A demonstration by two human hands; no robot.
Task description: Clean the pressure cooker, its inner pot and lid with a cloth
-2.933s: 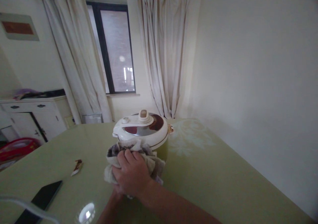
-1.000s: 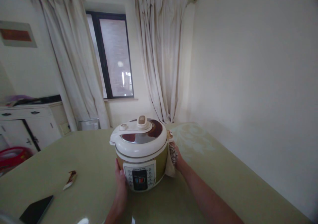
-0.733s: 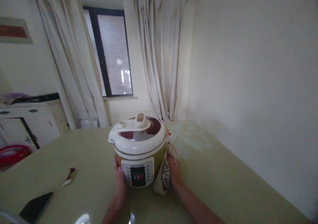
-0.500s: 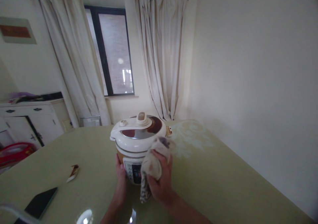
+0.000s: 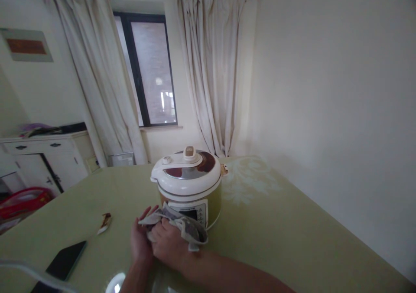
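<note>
A white and gold electric pressure cooker [image 5: 188,186] stands upright on the table with its lid on. Its control panel faces me, and the lower left of it is covered by a crumpled grey and white cloth [image 5: 195,229]. My right hand [image 5: 170,243] is closed around the cloth in front of the cooker. Beside it, my left hand [image 5: 141,241] is turned palm inward with the fingers stretched out, touching the cloth's left end; part of the palm is hidden behind the right hand.
On the green table [image 5: 276,236], left of my hands, lie a small white and brown object [image 5: 104,223] and a dark flat tablet-like thing [image 5: 66,260]. A pale cable [image 5: 35,273] crosses the lower left corner. A wall borders the table's right side.
My left hand has come off the cooker's left side to the cloth. My right hand has moved the cloth down and left, away from the cooker's right front, uncovering the panel's right part.
</note>
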